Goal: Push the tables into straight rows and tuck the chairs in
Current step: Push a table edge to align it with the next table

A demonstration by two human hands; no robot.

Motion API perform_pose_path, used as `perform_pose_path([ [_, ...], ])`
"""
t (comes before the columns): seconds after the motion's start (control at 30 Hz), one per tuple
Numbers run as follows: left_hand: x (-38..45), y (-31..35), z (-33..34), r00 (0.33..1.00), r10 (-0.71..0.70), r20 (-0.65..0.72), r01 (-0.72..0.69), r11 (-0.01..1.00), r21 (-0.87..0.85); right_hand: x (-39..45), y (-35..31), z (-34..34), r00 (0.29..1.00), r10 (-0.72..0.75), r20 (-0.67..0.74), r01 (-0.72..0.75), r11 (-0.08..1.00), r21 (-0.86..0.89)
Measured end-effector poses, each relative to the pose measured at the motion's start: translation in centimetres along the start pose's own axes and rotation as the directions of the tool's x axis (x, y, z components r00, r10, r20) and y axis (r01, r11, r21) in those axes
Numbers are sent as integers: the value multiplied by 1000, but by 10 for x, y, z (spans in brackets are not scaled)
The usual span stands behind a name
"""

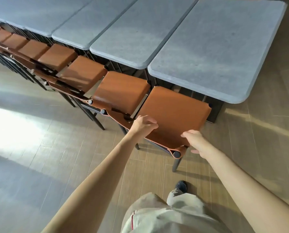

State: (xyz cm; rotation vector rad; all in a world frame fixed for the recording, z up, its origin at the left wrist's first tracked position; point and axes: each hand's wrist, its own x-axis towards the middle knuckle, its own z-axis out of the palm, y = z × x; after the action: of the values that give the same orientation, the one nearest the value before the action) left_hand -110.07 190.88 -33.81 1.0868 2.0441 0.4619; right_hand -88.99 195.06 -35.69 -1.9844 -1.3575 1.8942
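While sunlight is glaring off the wooden floor at the left of the frame, a line of brown leather chairs is running from the upper left toward the centre, each one sitting tucked against the row of grey stone-topped tables filling the top of the frame. The left hand is hovering with loosely curled fingers at the left end of the nearest chair backrest, gripping nothing. The right hand is hanging relaxed and spread just beside the backrest's right corner post. A dark shoe is showing below.
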Motion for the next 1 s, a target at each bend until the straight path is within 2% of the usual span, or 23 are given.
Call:
perform_pose_path([
  [0.1,25,-8,6,999,-52,-6,52,972,227,18,-1,-1,993,96,72,-91,993,-79],
  [0.27,56,-24,6,983,-150,104,80,868,491,42,0,11,967,203,151,-193,978,-79],
  [0.53,100,-50,-12,950,-192,246,-10,769,639,62,-14,34,977,201,73,-191,973,-132],
  [0.63,123,-60,-29,948,-177,266,-71,695,715,68,-15,44,969,245,17,-236,950,-205],
  [0.7,138,-67,-45,951,-171,256,-89,641,762,81,-1,51,949,312,-45,-313,918,-245],
  [0.9,184,-115,-100,962,-208,176,-56,482,874,77,10,66,846,517,-129,-533,823,-197],
  [1.0,197,-129,-122,942,-272,195,-32,507,861,84,17,69,776,620,-114,-630,769,-110],
])
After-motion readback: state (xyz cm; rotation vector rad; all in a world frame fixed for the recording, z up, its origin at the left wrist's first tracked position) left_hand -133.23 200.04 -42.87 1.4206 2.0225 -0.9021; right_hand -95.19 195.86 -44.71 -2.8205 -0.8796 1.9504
